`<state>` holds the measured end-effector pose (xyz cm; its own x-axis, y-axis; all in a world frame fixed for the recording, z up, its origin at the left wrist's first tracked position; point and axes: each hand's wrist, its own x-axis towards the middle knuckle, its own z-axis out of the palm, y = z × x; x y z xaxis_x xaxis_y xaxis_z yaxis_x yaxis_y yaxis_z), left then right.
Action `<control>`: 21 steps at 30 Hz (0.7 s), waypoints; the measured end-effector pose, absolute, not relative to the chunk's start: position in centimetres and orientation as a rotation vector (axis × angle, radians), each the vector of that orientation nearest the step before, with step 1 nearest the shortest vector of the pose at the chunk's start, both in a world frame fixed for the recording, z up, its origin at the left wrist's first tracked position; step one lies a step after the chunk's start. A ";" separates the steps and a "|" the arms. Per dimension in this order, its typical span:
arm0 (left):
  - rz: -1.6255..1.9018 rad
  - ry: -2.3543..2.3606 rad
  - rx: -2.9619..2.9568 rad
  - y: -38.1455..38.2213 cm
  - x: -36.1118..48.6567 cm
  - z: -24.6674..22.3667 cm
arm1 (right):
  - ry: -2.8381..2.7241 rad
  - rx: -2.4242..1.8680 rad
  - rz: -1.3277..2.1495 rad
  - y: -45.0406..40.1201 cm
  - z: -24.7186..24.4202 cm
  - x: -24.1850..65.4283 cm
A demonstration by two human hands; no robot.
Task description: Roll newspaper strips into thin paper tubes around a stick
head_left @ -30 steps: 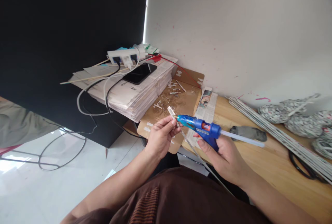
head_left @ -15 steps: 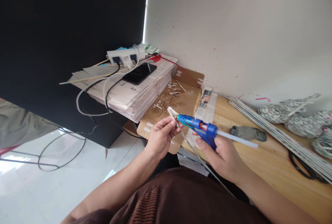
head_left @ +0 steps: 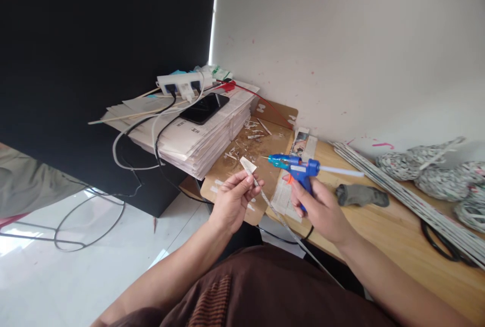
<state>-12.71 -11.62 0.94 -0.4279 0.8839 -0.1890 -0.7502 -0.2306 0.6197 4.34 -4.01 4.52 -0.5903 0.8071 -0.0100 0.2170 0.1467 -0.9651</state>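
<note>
My left hand (head_left: pixel 235 196) pinches a long, thin rolled newspaper stick (head_left: pixel 281 220) close to its upper end, where a pale paper flap (head_left: pixel 248 165) stands unrolled. The stick slants down to the right, over my lap. In my right hand (head_left: pixel 322 211) is a blue glue gun (head_left: pixel 293 165), held by its handle, with a translucent glue stick (head_left: pixel 341 171) poking out of its back. Its nozzle points left, a short way from the paper flap and apart from it.
On the left, newspaper sheets (head_left: pixel 189 147) are stacked under a phone (head_left: pixel 205 108), a power strip (head_left: pixel 184 83) and cables. Paper scraps lie on a brown board (head_left: pixel 261 150). At right are rolled paper sticks (head_left: pixel 401 200), a grey cloth-like item (head_left: pixel 362 195) and bundled paper coils (head_left: pixel 439 180).
My right hand has drawn the glue gun up and to the right, off the paper end. The left hand keeps its pinch on the stick, and the flap shows more openly.
</note>
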 end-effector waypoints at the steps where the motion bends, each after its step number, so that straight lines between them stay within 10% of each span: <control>1: 1.862 0.786 0.242 -11.7 -12.8 0.9 | -1.822 -0.978 1.566 -3.5 4.2 3.9; 13: 1.858 0.830 0.266 -12.0 -13.3 1.0 | -1.764 -1.485 1.885 3.8 2.0 -4.9; 21: 1.866 0.879 0.284 -11.7 -13.6 0.8 | -2.452 -1.390 0.883 4.4 3.6 -3.0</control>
<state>-13.62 -11.73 0.79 -0.4621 0.8672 -0.1858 -0.6954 -0.2243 0.6827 -3.03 4.44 3.64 -0.5432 0.8305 -0.1235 0.7185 0.3837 -0.5800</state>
